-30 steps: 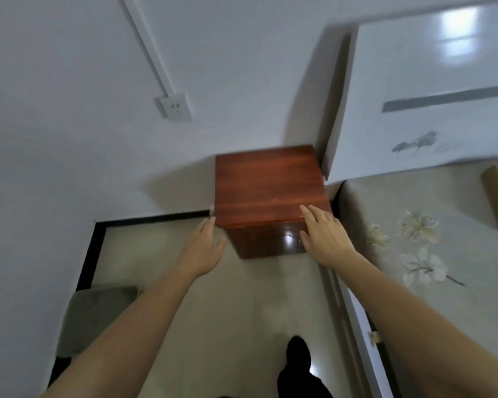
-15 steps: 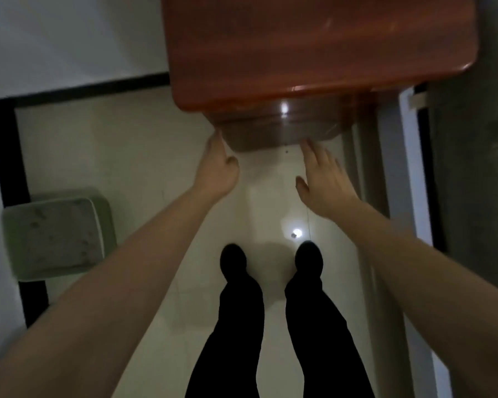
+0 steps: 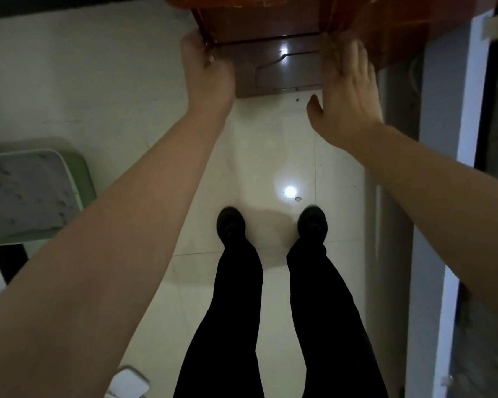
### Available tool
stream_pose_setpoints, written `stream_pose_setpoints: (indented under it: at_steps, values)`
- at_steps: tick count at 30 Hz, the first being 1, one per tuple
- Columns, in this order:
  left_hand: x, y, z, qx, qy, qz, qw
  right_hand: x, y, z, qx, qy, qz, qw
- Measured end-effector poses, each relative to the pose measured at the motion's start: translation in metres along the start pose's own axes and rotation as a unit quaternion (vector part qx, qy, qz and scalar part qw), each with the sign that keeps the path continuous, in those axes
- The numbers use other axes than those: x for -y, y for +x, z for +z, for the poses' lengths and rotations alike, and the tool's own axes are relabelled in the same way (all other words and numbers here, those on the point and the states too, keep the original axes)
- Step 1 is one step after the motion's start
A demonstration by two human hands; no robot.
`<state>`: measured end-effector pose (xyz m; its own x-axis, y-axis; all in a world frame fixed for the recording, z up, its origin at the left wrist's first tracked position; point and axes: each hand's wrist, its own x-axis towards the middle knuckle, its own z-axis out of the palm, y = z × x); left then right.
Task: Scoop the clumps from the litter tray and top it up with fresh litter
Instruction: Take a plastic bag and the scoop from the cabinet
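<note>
Head view, looking straight down. The person stands on a pale tiled floor (image 3: 270,156), black shoes (image 3: 230,225) side by side, legs in black trousers (image 3: 233,311). Both bare arms reach forward to a red-brown wooden cabinet (image 3: 285,70) at the top edge of the view.

(a) Left hand (image 3: 207,73): at the cabinet's left front corner; grip narrow, fingers curled round the edge of the wood, thumb on the front face.

(b) Right hand (image 3: 348,101): at the cabinet's right front edge; grip wide, fingers straight and together, laid against the wood, thumb spread out to the side. The fingertips are blurred.

(c) Tray (image 3: 78,179): green, round-cornered, on the floor at the left edge of the view, well apart from both hands and partly hidden behind the left forearm. It holds grey litter (image 3: 26,193) with darker specks scattered over its surface.

(d) White object (image 3: 130,382): on the floor at the bottom edge, near the left leg; what it is cannot be told.
</note>
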<state>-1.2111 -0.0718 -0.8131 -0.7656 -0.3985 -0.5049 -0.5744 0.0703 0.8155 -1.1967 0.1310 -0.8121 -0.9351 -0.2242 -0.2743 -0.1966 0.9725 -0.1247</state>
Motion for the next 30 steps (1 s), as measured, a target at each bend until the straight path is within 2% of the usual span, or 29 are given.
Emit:
stream_pose_setpoints:
  at_steps: [5,7,11,15,19,23,27,30]
  values:
    - [0.003,-0.006,0.0,0.07,-0.018,-0.043,0.996,0.005,0.003,0.003,-0.016,-0.022,0.0,1.0]
    - [0.008,-0.004,-0.002,0.059,-0.017,-0.041,0.997,0.006,0.005,0.006,-0.022,-0.021,0.01,0.999]
    - [0.014,0.01,-0.013,0.058,0.093,0.015,0.994,0.006,0.004,0.01,-0.061,-0.032,0.036,0.997]
    - [0.023,0.008,-0.023,0.048,0.196,0.058,0.978,0.008,-0.002,0.002,-0.086,0.027,0.057,0.994]
    - [0.041,-0.022,-0.026,0.057,0.199,0.039,0.978,0.006,-0.015,-0.006,-0.032,0.013,0.04,0.999]
    - [0.055,-0.062,-0.025,0.127,0.245,0.007,0.961,0.002,-0.037,-0.007,0.001,-0.053,0.034,0.998]
    - [0.063,-0.093,-0.012,0.203,0.285,-0.009,0.937,-0.005,-0.067,-0.003,0.018,-0.054,0.035,0.998]
    - [0.065,-0.105,-0.002,0.264,0.264,-0.07,0.925,-0.02,-0.081,-0.003,0.029,-0.066,0.011,0.997]
